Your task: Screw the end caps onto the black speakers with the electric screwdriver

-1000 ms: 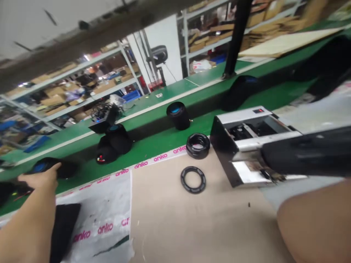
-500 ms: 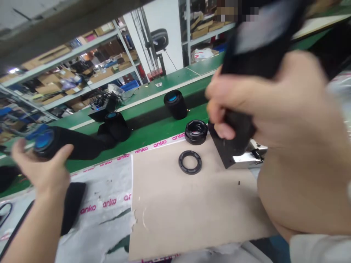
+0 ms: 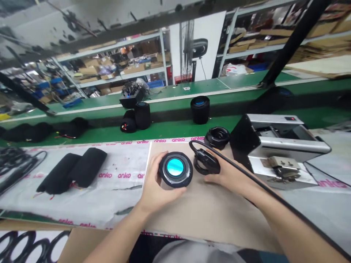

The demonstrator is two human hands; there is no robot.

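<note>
My left hand (image 3: 157,190) curls around a black cylindrical speaker (image 3: 188,174), whose shiny blue round end faces up toward me. The speaker stands over the brown board (image 3: 192,215). Just right of it, my right hand (image 3: 222,173) grips a black corded tool that looks like an electric screwdriver (image 3: 207,157); its cord loops up and runs back along my forearm. A flat black ring (image 3: 199,168) lies on the board, partly covered by the tool. Beyond my right hand, several thicker black rings (image 3: 217,136) sit stacked.
A silver machine with a black plate (image 3: 290,144) stands at right. Black speakers (image 3: 200,111) stand on the green bench (image 3: 170,128). Two black fabric-covered pieces (image 3: 72,170) lie at left on printed sheeting. A box of black rings (image 3: 30,244) is at lower left. Slanted posts (image 3: 293,44) rise behind.
My left hand has brought the speaker from the far left to the middle of the board. My right hand has come down from upper right to beside it. The view has swung.
</note>
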